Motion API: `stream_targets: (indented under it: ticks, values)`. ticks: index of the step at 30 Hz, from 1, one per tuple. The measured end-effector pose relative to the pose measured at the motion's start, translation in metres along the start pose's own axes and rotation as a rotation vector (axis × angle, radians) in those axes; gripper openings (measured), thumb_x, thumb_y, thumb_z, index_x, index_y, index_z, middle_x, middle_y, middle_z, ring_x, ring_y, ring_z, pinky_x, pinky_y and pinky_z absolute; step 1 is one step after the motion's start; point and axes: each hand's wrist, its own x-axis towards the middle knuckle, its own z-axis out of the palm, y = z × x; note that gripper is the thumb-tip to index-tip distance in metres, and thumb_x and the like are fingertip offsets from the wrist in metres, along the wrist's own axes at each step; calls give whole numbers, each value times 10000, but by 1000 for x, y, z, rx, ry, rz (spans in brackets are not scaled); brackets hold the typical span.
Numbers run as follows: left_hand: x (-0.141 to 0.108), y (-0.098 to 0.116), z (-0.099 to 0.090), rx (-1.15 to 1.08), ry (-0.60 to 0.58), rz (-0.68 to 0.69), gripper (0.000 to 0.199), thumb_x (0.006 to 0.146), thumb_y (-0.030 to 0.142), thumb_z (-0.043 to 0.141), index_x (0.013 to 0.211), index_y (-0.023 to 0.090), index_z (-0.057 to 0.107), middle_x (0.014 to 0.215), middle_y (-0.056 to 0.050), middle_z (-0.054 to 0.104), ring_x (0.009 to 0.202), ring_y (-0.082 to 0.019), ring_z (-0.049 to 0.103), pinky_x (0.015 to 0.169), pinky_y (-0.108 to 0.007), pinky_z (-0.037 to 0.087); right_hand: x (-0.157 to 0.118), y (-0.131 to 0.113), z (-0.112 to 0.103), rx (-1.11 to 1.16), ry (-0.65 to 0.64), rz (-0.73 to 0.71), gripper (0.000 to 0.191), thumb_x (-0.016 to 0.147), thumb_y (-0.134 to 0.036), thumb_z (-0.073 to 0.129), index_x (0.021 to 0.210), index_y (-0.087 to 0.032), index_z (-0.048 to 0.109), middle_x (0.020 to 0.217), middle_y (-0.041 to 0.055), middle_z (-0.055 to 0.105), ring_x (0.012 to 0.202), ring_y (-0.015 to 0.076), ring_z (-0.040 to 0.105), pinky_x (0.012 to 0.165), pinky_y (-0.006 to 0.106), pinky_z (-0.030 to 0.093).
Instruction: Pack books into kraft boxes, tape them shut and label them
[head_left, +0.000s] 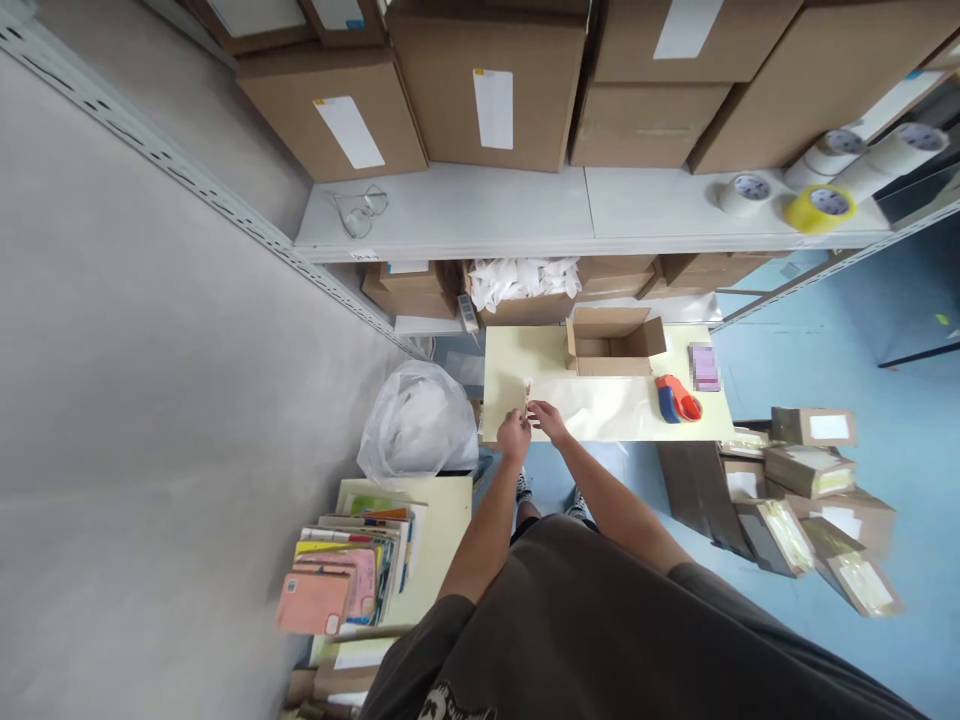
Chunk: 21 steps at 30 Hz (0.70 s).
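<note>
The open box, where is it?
In the head view, the open box stands on the pale yellow table near its far edge, ahead and right of the right hand, left of the red and blue tape dispenser.

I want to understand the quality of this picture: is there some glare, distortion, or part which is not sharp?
Head view: bright sheen on the front part of the table; head view: the left shelf post slants strongly, probably wide-angle distortion; head view: the purple pack looks pixelated, and the small item at the left hand is too small to identify.
</note>
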Motion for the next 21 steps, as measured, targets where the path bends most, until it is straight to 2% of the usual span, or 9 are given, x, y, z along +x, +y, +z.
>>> stream_targets:
  ticks: [2, 4, 6, 9, 12, 15, 18, 19, 21]
  values:
    - [-7, 16, 13, 43, -45, 105, 227, 1029, 240, 588, 1205, 248, 730, 1248, -104, 705, 1123, -228, 674, 910, -286, 480, -5, 1, -11, 73, 106, 47, 555, 894, -634, 642, 1242, -213, 741, 1282, 130, 771, 1132, 286, 739, 939, 410, 609]
    - [-10, 30, 29, 63, -112, 194, 281, 1038, 214, 559, 1259, 253, 729, 1304, -123, 664, 1177, -244, 651, 965, -305, 492, -11, 5, -27, 18, 253, 44, 562, 912, -588, 606, 1306, -205, 718, 1372, 148, 736, 1189, 283, 720, 986, 401, 595]
    - [-11, 43, 47, 79, -182, 253, 310, 1046, 211, 533, 1282, 244, 731, 1347, -146, 633, 1220, -270, 627, 1011, -336, 502, -18, 13, -47, -52, 334, 28, 563, 936, -531, 553, 1363, -194, 698, 1429, 155, 707, 1258, 280, 694, 1048, 398, 568]
    - [-11, 58, 72, 133, -298, 288, 367, 1022, 236, 572, 1366, 235, 698, 1472, -163, 583, 1331, -315, 564, 1082, -392, 491, -28, 23, -73, -122, 301, 7, 555, 935, -489, 549, 1378, -193, 704, 1408, 145, 722, 1307, 286, 671, 1067, 399, 558]
    - [-14, 63, 87, 192, -391, 288, 537, 937, 248, 687, 1471, 232, 631, 1620, -162, 498, 1500, -360, 424, 1180, -447, 432, -33, 29, -87, -153, 217, -4, 510, 921, -470, 584, 1333, -210, 734, 1358, 116, 752, 1303, 288, 670, 1090, 417, 545]
    - [-16, 54, 89, 149, -397, 337, 565, 884, 209, 728, 1445, 224, 663, 1659, -152, 481, 1565, -360, 366, 1255, -464, 365, -27, 29, -87, -156, 133, -13, 430, 901, -459, 620, 1245, -245, 765, 1336, 85, 760, 1277, 279, 677, 1093, 418, 539]
    - [-10, 35, 78, 36, -404, 378, 442, 877, 142, 703, 1307, 228, 758, 1523, -137, 629, 1479, -308, 506, 1264, -414, 373, -13, 26, -79, -144, 53, 28, 378, 854, -452, 660, 1160, -259, 768, 1187, 58, 789, 1141, 261, 711, 1026, 415, 562]
    - [-6, 28, 72, 4, -385, 349, 424, 885, 121, 679, 1283, 233, 771, 1480, -128, 664, 1450, -291, 540, 1254, -401, 390, -8, 25, -75, -124, 43, 51, 368, 836, -445, 666, 1136, -256, 764, 1113, 46, 793, 1078, 252, 717, 997, 411, 569]
    - [5, 15, 61, -43, -274, 214, 438, 905, 99, 627, 1298, 235, 763, 1444, -118, 693, 1424, -270, 571, 1231, -390, 420, 0, 23, -69, -71, 45, 94, 341, 805, -421, 661, 1081, -243, 753, 982, 30, 779, 968, 238, 712, 934, 392, 575]
